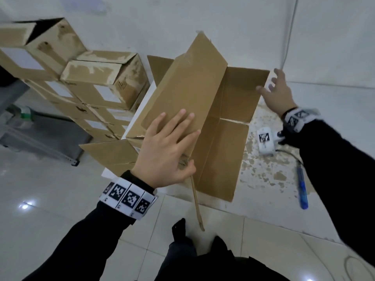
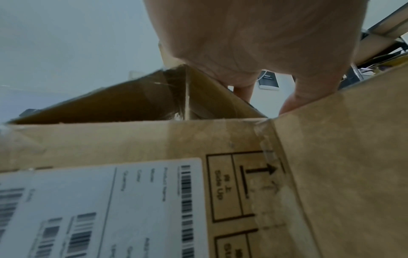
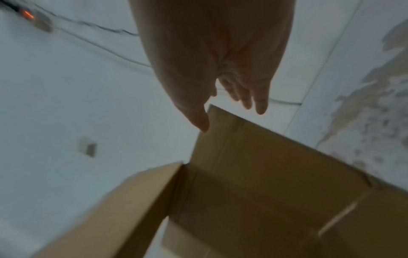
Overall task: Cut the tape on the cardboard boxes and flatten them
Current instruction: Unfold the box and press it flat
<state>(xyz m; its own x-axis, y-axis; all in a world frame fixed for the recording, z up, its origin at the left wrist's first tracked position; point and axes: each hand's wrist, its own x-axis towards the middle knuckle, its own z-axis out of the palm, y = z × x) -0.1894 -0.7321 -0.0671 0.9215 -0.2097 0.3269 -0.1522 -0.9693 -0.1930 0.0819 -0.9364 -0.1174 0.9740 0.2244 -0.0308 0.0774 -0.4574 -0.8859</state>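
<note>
Left hand on the near flap, right hand reaching for the far one

The open box point(image 1: 219, 138) stands on the floor point(image 1: 60, 189), running long from near to far; the left hand point(image 1: 164, 153) lies flat on its flap point(image 1: 182, 94), and the right hand point(image 1: 278, 92) spreads loose fingers point(image 3: 261, 104) at the far edge

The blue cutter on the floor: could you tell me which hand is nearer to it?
Right. The right hand reaches to the open box's far flap, on the same side as the blue cutter. The left hand presses the raised flap across the box from it.
</note>
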